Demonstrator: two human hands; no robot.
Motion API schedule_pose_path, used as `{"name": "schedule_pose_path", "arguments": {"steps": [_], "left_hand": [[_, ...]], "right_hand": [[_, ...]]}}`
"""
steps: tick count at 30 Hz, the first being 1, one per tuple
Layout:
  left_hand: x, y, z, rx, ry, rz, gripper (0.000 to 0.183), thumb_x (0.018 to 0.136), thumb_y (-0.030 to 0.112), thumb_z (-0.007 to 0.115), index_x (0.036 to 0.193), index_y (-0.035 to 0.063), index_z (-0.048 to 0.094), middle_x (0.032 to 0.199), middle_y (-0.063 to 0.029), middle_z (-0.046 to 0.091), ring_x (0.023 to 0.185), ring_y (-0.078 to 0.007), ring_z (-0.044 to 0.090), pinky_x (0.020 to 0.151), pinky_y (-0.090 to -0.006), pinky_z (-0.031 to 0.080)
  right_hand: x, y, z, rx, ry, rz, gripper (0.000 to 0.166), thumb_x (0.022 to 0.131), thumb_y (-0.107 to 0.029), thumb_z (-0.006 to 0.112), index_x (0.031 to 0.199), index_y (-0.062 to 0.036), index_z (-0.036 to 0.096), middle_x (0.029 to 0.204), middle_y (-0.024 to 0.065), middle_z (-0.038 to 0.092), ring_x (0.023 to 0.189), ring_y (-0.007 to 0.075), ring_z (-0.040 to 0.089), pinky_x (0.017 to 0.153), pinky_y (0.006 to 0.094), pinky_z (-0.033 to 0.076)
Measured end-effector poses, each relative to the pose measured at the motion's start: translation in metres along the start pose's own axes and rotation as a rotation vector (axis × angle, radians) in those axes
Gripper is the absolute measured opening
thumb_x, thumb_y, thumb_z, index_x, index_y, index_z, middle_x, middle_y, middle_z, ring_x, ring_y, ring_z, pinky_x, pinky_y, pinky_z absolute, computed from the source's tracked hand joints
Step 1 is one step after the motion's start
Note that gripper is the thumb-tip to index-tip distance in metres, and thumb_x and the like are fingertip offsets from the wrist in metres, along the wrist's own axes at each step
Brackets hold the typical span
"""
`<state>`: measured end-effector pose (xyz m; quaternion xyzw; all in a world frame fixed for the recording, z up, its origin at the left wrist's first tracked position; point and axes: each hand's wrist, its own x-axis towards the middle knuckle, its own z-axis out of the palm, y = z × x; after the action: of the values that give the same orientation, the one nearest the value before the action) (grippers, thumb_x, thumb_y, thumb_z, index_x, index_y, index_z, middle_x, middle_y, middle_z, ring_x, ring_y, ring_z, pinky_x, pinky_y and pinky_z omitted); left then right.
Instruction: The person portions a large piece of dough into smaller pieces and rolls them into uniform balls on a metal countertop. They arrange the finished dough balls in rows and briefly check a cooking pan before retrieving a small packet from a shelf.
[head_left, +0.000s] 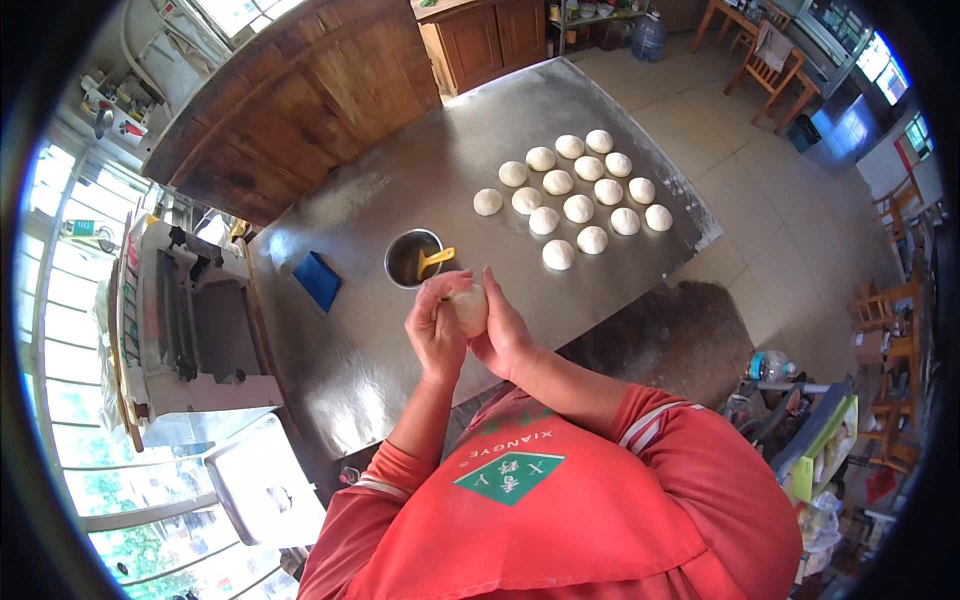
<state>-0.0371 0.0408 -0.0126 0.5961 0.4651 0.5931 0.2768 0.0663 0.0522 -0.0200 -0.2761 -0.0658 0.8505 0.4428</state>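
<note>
Between my two hands is a round ball of dough (470, 309), held above the near part of a metal-topped table (390, 195). My left hand (437, 322) curls its fingers around one side of it. The palm and fingers of my right hand (503, 326) press against the other side. Just beyond my hands stands a round metal bowl (395, 279), with a yellow-handled tool (437, 259) leaning inside it; the bowl's contents are hard to make out. Several smooth white dough balls (577, 208) sit spaced apart in rough rows on the far right of the table.
A blue dough scraper (318, 280) lies left of the bowl. A machine with rollers (202, 322) adjoins the table's left side. Upright wooden boards (315, 97) line the far left edge. Chairs (776, 67) and cluttered shelves (817, 442) are off to the right.
</note>
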Motion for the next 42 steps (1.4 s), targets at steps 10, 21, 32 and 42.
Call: {"name": "schedule_pose_path", "arguments": {"steps": [10,21,32,42], "left_hand": [[-0.011,0.007,0.000,0.245,-0.098,-0.149,0.043,0.094,0.016,0.062,0.130,-0.0029,0.049,0.114,-0.0168,0.067,0.119,-0.0265,0.059,0.101,-0.0381,0.045],[-0.012,0.016,0.002,-0.415,-0.128,-0.358,0.058,0.100,0.019,0.039,0.154,0.0054,0.024,0.160,-0.0166,0.022,0.146,-0.0329,0.026,0.118,-0.0435,0.020],[-0.036,-0.006,0.000,0.336,-0.194,-0.359,0.036,0.098,0.016,0.049,0.132,0.0054,0.053,0.121,-0.0185,0.064,0.102,-0.0337,0.064,0.087,-0.0408,0.052],[-0.048,-0.028,0.014,0.531,-0.303,-0.069,0.060,0.098,0.027,0.053,0.148,0.0024,0.034,0.152,-0.0216,0.034,0.141,-0.0386,0.034,0.115,-0.0481,0.028]], "right_hand": [[-0.010,0.013,-0.013,-0.275,0.056,-0.110,0.066,0.098,-0.062,0.042,0.131,-0.0050,0.050,0.122,0.0070,0.056,0.108,0.0151,0.059,0.092,0.0314,0.050],[-0.008,-0.003,-0.023,-0.263,0.149,0.016,0.052,0.100,-0.054,0.045,0.121,-0.0077,0.056,0.108,0.0068,0.064,0.095,0.0182,0.065,0.073,0.0351,0.056],[-0.020,0.011,-0.027,-0.092,0.170,0.146,0.050,0.095,-0.058,0.052,0.119,-0.0136,0.056,0.104,0.0011,0.062,0.093,0.0141,0.062,0.076,0.0287,0.051],[0.000,0.016,-0.094,-0.109,0.241,0.249,0.042,0.098,-0.052,0.050,0.120,-0.0161,0.055,0.108,0.0028,0.063,0.096,0.0193,0.065,0.078,0.0357,0.055]]}}
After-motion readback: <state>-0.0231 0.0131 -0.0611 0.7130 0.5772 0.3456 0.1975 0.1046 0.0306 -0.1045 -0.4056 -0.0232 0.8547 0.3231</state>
